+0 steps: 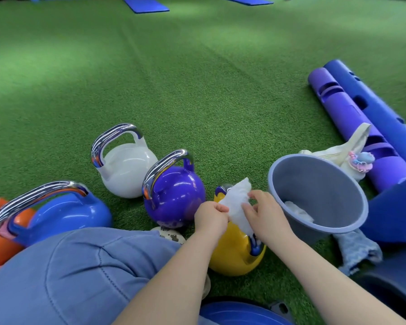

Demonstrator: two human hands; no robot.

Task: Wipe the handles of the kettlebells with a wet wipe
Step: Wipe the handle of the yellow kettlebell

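A white wet wipe [236,207] is stretched between my two hands above the yellow kettlebell [234,252]. My left hand [210,216] pinches its left edge and my right hand [265,214] pinches its right side. The wipe hides most of the yellow kettlebell's handle. To the left on the green turf stand a purple kettlebell [174,195], a white kettlebell [124,167], a blue kettlebell [61,212] and an orange kettlebell [0,240], all with chrome handles.
A grey bucket [319,181] with white wipes inside stands right of my hands. Behind it lie a cream bag [352,148] and purple and blue tubes [361,118]. My knee in blue trousers [80,273] fills the lower left. Blue mats [145,4] lie far off.
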